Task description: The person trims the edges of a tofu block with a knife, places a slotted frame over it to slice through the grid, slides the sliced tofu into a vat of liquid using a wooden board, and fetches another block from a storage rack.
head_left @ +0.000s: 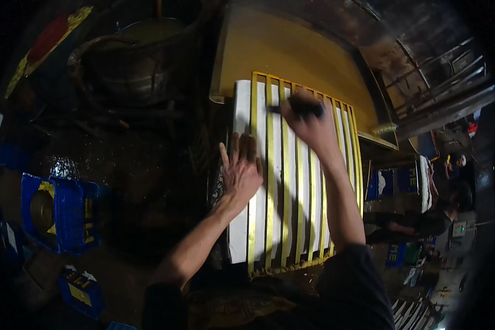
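Observation:
A yellow slatted frame (269,220) lies over white material (239,236), which shows as strips between the slats and as a wider band along the left side. My left hand (242,175) rests on that left band with its fingers stretched out, close to the outermost slats. Over the upper middle of the frame, my right hand (315,132) is closed around a dark tool (305,106) with a thin dark end pointing left. Motion blur hides what kind of tool it is and whether it touches the slats.
Beyond the frame is a wide, shallow vat of yellowish-brown liquid (286,47). A large round tub (126,71) stands at upper left. Blue crates (74,220) sit on the wet floor at left. To the right, another person (423,223) is near more crates.

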`<state>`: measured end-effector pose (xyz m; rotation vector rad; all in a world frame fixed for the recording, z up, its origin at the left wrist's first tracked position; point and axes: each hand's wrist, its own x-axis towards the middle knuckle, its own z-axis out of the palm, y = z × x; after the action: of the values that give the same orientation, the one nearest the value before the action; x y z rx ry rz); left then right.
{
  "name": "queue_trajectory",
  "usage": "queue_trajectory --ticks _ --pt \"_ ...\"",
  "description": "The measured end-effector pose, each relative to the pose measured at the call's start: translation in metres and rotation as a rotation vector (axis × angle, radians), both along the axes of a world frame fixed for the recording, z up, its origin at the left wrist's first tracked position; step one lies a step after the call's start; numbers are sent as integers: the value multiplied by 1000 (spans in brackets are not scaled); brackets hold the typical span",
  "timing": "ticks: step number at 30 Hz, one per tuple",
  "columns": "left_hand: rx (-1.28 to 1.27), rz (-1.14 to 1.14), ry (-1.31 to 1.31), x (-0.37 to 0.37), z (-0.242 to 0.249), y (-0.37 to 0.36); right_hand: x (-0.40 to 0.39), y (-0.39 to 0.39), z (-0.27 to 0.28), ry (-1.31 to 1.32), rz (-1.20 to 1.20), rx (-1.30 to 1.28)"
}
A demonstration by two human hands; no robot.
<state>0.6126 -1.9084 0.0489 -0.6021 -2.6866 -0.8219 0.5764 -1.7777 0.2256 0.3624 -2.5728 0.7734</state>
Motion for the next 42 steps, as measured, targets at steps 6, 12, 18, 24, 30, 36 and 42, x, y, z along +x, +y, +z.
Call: queue_trajectory --ticks 6,12,18,24,30,36,42 --pt "5 -22 -108 2 4 -2 -166 8 -70 43 30 161" --pt "65 22 -160 24 16 -18 -52 -9 -66 -20 71 262" --pt "153 -128 -349 149 7 -89 176 -71 -62 -320 -7 63" --pt "427 -43 -579 242 -15 -163 290 -96 -81 -424 -27 -58" --pt "643 129 -1050 273 3 -150 350 -6 -9 -319 -582 -613" --pt "983 -69 -1072 280 -14 -93 385 254 -141 -265 -1009 325" --pt "872 182 -924 276 -5 -50 387 322 -209 -219 -509 -210"
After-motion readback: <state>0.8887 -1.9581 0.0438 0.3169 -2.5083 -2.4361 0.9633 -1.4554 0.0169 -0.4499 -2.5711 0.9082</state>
